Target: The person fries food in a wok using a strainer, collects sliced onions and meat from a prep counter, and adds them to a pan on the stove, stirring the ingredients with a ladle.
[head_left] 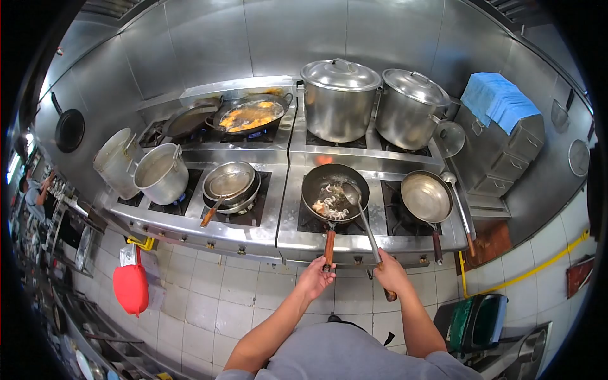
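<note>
My left hand (315, 278) is closed around the wooden handle of a dark wok (310, 185), which sits on a front burner. Pale pieces of food (330, 204) lie in the wok, in what looks like a little oil. My right hand (391, 277) grips a long metal ladle (368, 231) near its wooden end. The ladle's bowl rests inside the wok, at the right side of the food.
Orange food fries in a wide pan (248, 115) at the back left. Lidded stockpots (340, 104) stand behind the wok. A shallow pan (425, 197) and another ladle (453, 190) are on the right. Open pots (161, 177) and a strainer (229, 183) sit left.
</note>
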Available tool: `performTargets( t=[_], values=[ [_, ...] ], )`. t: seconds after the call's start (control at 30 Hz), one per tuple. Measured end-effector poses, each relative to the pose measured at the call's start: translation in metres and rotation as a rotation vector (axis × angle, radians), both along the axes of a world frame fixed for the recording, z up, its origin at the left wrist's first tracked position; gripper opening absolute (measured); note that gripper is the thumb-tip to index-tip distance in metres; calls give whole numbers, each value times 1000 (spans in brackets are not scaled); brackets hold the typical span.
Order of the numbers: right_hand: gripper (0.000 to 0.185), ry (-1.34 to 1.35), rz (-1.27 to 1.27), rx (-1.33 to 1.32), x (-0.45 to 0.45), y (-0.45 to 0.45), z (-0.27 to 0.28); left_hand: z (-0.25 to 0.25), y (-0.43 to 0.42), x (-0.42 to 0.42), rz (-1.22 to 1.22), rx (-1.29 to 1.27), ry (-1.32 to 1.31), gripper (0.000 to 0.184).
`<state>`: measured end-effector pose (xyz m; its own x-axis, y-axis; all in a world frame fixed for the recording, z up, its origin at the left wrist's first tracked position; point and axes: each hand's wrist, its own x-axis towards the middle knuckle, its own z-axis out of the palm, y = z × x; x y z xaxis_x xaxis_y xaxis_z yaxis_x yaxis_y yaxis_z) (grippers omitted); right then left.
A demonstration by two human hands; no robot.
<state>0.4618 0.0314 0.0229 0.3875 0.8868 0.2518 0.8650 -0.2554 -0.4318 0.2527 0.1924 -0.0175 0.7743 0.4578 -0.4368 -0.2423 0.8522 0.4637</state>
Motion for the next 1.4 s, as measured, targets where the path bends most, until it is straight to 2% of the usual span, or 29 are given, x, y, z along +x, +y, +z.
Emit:
performTargets(
  t=[0.07,0.13,0.17,0.23,0.37,0.43,0.47,0.53,0.6,0.7,0.77,0.8,0.87,1.0,1.07,1.1,1.17,1.3,1.37,1.4],
  values=[
    [58,-15,-25,-21,-6,0,18,1,0,-1,7,-8,14,21],
    [56,890,-106,-231,-23,-3,71,1,-1,1,9,-20,27,21],
    [56,891,-109,-231,-20,-4,71,1,-1,0,13,-21,20,20],
    [55,1218,-15,-208,-13,-3,65,0,0,1,12,-19,15,20],
    [57,1222,18,-214,-10,22,51,-1,-5,5,19,-25,34,19],
    [60,945,-107,-242,-9,40,43,-1,-8,5,33,-32,49,19],
    [60,946,-109,-239,-4,48,26,0,-8,5,44,-29,37,18],
    [63,177,-103,-51,-1,60,1,-1,-8,5,55,-25,24,18],
    [63,195,-120,-78,0,55,-2,-4,-6,6,80,-38,36,18],
    [64,227,-140,-141,-8,42,25,-4,-6,4,84,-42,26,18],
    [62,764,-89,-227,-12,23,50,-4,-7,4,92,-52,18,18],
    [62,763,-87,-230,-11,17,52,-3,-7,4,96,-56,14,17],
    [61,1219,43,-216,-6,5,53,-3,-7,4,94,-56,17,17],
    [60,1215,55,-197,-1,12,39,-1,-9,3,93,-59,28,17],
    [60,836,-94,-255,-9,28,43,-3,-10,3,91,-66,37,17],
    [60,838,-89,-255,-4,33,26,-4,-9,2,91,-73,45,18],
    [62,58,-72,66,12,49,-25,-4,-10,1,96,-73,42,18],
    [64,-13,-130,24,22,76,-41,-7,-9,0,91,-84,17,20],
    [64,632,-110,-53,17,87,-28,-6,-8,0,90,-81,23,20],
    [64,631,-110,-52,14,86,-20,-6,-8,0,92,-81,27,20]
  ],
)
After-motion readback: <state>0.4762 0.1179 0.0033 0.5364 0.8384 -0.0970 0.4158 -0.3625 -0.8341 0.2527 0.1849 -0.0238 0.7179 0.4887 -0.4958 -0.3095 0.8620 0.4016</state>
